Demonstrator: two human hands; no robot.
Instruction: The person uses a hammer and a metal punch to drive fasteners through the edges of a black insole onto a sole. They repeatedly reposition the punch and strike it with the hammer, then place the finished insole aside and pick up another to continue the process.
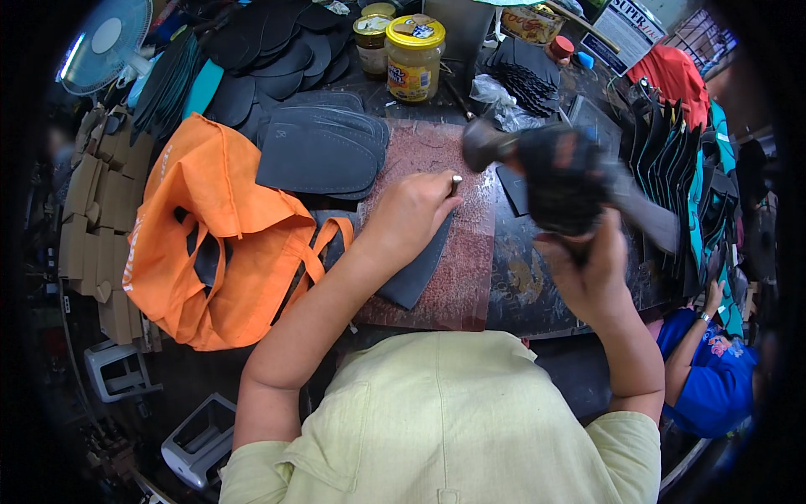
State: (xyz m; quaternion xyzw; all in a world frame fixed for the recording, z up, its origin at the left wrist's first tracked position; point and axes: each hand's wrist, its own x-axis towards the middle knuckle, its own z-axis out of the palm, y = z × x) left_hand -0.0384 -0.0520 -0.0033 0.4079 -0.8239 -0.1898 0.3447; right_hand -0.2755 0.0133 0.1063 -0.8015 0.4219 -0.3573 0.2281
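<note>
My left hand [407, 217] is closed around a short metal punch [456, 182], whose bright top end shows above the fist. Below that hand lies a dark leather-like piece [413, 275], partly hidden by my forearm, on a worn reddish mat [466, 281]. The punch's lower tip is out of sight behind my fingers. To the right, my right hand [594, 265] grips a hammer [567, 172], raised above the bench and smeared by motion. Its black-wrapped middle and metal ends show, with the head apart from the punch.
Dark cut pieces [323, 151] are stacked beyond my left hand. An orange cloth bag [227, 244] lies at left. Two yellow-lidded jars, including a larger one [411, 63], stand at the back. Right are rows of black pieces [659, 160] and a person in blue [714, 370].
</note>
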